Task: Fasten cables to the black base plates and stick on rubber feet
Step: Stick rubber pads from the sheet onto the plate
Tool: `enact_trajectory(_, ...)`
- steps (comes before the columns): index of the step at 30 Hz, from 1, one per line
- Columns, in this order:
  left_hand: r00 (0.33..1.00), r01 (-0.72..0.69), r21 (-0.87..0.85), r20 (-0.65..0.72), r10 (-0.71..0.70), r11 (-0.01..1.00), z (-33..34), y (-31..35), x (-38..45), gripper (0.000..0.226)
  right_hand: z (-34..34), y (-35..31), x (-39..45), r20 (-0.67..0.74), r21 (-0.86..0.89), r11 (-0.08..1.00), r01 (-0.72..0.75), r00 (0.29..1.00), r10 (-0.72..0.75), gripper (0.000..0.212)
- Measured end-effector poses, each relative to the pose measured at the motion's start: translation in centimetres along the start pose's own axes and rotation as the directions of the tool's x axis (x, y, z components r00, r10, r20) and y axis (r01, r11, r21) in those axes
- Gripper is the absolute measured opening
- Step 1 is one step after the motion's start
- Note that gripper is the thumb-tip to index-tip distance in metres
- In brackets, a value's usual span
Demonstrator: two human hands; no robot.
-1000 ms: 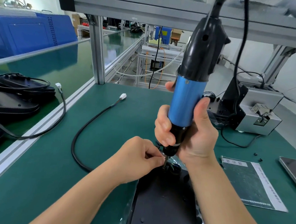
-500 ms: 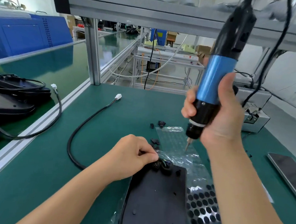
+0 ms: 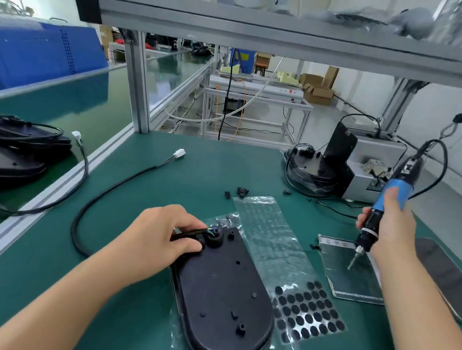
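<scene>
Left hand (image 3: 162,241) pinching cable (image 3: 105,193) end against top of base plate (image 3: 224,292) (flat on green tabletop (image 3: 39,284)); right hand (image 3: 392,230) gripping screwdriver (image 3: 386,207), raised well right, beside sheet of rubber feet (image 3: 307,314).

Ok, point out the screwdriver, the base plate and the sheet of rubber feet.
screwdriver (image 3: 394,192), head view, on its blue grip
base plate (image 3: 224,292), head view, on its flat black middle
sheet of rubber feet (image 3: 306,311), head view, among the black dots
</scene>
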State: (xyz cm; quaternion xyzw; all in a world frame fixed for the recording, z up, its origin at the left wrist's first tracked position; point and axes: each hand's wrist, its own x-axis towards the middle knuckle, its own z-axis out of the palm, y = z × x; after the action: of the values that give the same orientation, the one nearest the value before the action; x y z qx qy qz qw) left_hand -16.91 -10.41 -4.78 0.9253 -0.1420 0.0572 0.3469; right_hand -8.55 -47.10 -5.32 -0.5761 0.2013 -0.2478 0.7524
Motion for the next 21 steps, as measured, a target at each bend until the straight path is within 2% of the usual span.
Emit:
enact_trajectory(2, 0.999, -0.032, 0.069, -0.006, 0.032, 0.997, 0.1, 0.0, 0.1, 0.024, -0.2, 0.1, 0.0, -0.007, -0.036, 0.999, 0.031, 0.999, -0.031, 0.035)
enact_trajectory(4, 0.999, -0.032, 0.113, -0.003, 0.032, 0.993, -0.2, 0.1, 0.2, 0.024, -0.4, -0.1, 0.0, -0.015, -0.251, 0.963, 0.095, 0.995, -0.102, 0.035)
enact_trajectory(6, 1.000, -0.001, 0.159, 0.023, -0.002, 0.987, -0.5, 0.3, 0.6, 0.029, -1.2, -0.4, -0.1, -0.018, -0.607, 0.776, 0.172, 0.973, -0.230, 0.041)
enact_trajectory(8, 0.999, 0.015, 0.277, 0.041, -0.027, 0.961, -0.4, 1.0, 0.9, 0.041, -1.7, -0.5, -0.8, 0.012, -0.797, 0.552, 0.247, 0.919, -0.394, 0.044)
enact_trajectory(10, 0.998, -0.066, 0.385, 0.029, 0.059, 0.921, 0.5, 3.2, 1.1, 0.046, -1.7, -0.4, -2.2, 0.087, -0.821, 0.427, 0.378, 0.823, -0.562, 0.043)
enact_trajectory(12, 0.976, -0.218, 0.463, 0.114, 0.186, 0.859, 2.4, 6.3, 1.0, 0.056, -1.1, 0.3, -4.1, 0.240, -0.707, 0.416, 0.572, 0.748, -0.619, 0.031)
enact_trajectory(14, 0.936, -0.320, 0.564, 0.310, 0.164, 0.761, 5.4, 8.9, 1.0, 0.077, -0.3, 1.0, -6.1, 0.396, -0.560, 0.473, 0.680, 0.721, -0.569, 0.022)
enact_trajectory(16, 0.894, -0.341, 0.648, 0.448, 0.021, 0.681, 7.9, 10.6, 1.3, 0.086, 0.2, 1.4, -7.5, 0.547, -0.474, 0.509, 0.719, 0.693, -0.470, 0.020)
enact_trajectory(18, 0.885, -0.325, 0.660, 0.465, -0.028, 0.678, 9.1, 10.9, 2.0, 0.081, 0.1, 1.6, -8.4, 0.720, -0.445, 0.528, 0.723, 0.640, -0.269, 0.018)
enact_trajectory(21, 0.905, -0.288, 0.608, 0.425, 0.003, 0.740, 9.3, 10.4, 2.7, 0.066, -1.0, 1.7, -9.0, 0.884, -0.443, 0.507, 0.740, 0.455, 0.108, 0.022)
